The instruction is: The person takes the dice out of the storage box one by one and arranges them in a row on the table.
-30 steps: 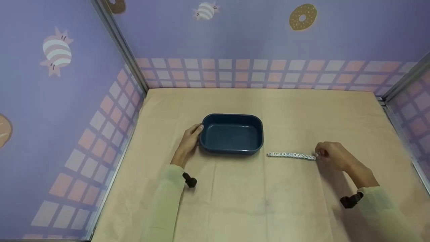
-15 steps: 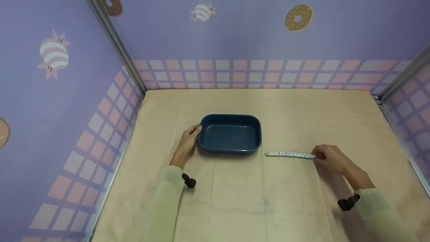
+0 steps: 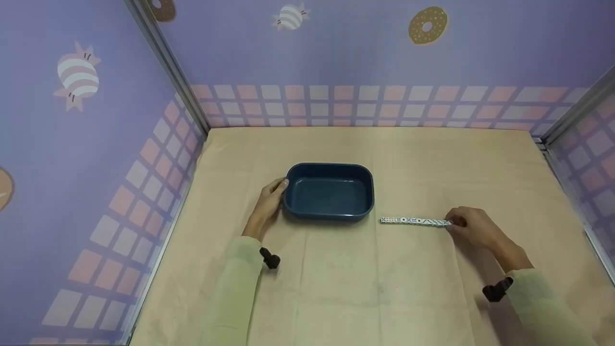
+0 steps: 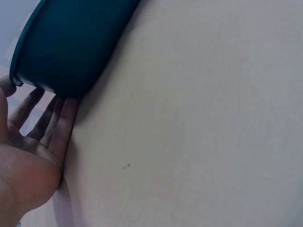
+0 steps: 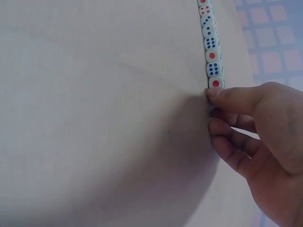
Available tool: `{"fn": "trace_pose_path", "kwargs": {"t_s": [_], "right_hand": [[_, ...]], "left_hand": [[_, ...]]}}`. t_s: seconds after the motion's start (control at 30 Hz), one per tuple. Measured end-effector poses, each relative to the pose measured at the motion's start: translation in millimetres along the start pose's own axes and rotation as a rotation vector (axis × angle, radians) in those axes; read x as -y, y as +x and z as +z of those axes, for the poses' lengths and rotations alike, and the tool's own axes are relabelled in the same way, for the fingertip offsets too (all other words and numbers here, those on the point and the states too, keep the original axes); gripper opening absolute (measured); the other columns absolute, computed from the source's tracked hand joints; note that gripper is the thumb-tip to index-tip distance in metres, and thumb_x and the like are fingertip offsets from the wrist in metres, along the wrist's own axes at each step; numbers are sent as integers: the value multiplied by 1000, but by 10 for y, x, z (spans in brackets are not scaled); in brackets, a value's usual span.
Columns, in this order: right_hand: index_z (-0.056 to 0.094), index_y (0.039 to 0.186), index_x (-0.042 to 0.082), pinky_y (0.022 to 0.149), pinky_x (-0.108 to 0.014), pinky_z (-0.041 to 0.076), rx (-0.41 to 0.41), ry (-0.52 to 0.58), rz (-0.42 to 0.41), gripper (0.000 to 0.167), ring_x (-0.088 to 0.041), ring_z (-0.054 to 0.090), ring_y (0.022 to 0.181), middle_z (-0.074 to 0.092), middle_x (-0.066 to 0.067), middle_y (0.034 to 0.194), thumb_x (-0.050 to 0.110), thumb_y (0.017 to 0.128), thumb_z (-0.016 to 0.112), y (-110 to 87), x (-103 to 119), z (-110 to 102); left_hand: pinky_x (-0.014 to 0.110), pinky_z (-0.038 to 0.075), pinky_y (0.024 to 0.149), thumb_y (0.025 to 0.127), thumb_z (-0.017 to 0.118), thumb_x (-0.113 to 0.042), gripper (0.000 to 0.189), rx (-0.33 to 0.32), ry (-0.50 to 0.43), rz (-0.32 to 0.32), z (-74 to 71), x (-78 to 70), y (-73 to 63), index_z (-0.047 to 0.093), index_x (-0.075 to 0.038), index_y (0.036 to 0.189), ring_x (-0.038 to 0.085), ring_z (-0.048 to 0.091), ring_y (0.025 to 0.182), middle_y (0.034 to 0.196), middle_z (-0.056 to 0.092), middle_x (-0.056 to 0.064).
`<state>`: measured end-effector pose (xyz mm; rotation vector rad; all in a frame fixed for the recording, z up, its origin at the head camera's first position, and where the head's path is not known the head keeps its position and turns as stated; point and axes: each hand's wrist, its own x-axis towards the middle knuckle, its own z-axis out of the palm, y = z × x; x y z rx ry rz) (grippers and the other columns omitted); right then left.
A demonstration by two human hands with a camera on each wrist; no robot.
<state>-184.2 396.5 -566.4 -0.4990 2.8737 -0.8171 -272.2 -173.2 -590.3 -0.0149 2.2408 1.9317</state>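
Note:
A dark blue rectangular dish (image 3: 331, 215) with rounded corners stands on the cloth in the head view. My left hand (image 3: 269, 204) holds its left end, thumb at the rim and the other fingers against the outer wall. The left wrist view shows these fingers (image 4: 61, 125) touching the dish's underside edge. Right of the dish lies a straight row of white dice (image 3: 408, 221) with red and blue pips. At the row's right end, my right hand (image 3: 475, 226) pinches the end die, which the thumb and fingertips mostly hide. Several dice (image 5: 211, 43) show their top faces in the right wrist view.
A beige cloth (image 3: 341, 278) covers the table. Purple printed panels (image 3: 307, 57) enclose the back and both sides, with a metal post (image 3: 168, 67) at the back left corner. A small black camera (image 3: 497, 290) sits on each wrist.
The head view has shifted slightly. My right fingertips have come in a little closer against the row's right end. The left hand and the dish stay in place.

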Motion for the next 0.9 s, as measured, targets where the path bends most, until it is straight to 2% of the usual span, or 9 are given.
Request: {"fn": "trace_pose_path", "kwargs": {"t_s": [0.27, 0.57, 0.77, 0.9], "right_hand": [[76, 107, 9, 69, -31, 48, 15, 10, -2, 13, -17, 56, 79, 68, 1, 91, 1, 97, 75, 20, -41, 33], [69, 115, 5, 70, -29, 48, 37, 70, 28, 16, -19, 57, 82, 67, -3, 95, 0, 99, 72, 25, -40, 8], [64, 124, 1, 71, -29, 49, 71, 104, 75, 29, -20, 60, 85, 68, -7, 99, 6, 98, 76, -48, -2, -4], [60, 130, -1, 70, -32, 50, 79, 95, 89, 40, -20, 60, 82, 69, -8, 98, 15, 99, 79, -74, 100, -40]], "left_hand": [[48, 43, 115, 111, 53, -50, 58, -26, 9, -18, -8, 17, -7, 54, -13, 155, 30, 51, 143, 158, 52, 11], [50, 42, 116, 110, 54, -51, 60, -35, 12, -16, -10, -1, 18, 53, -13, 156, 31, 48, 145, 159, 50, 11], [48, 40, 118, 112, 52, -47, 57, -30, 31, 14, -10, 18, -31, 55, -10, 154, 31, 48, 146, 157, 52, 12], [48, 41, 118, 112, 53, -42, 53, -40, 51, 29, -67, -2, -93, 56, -8, 153, 34, 51, 143, 154, 55, 16]]}}
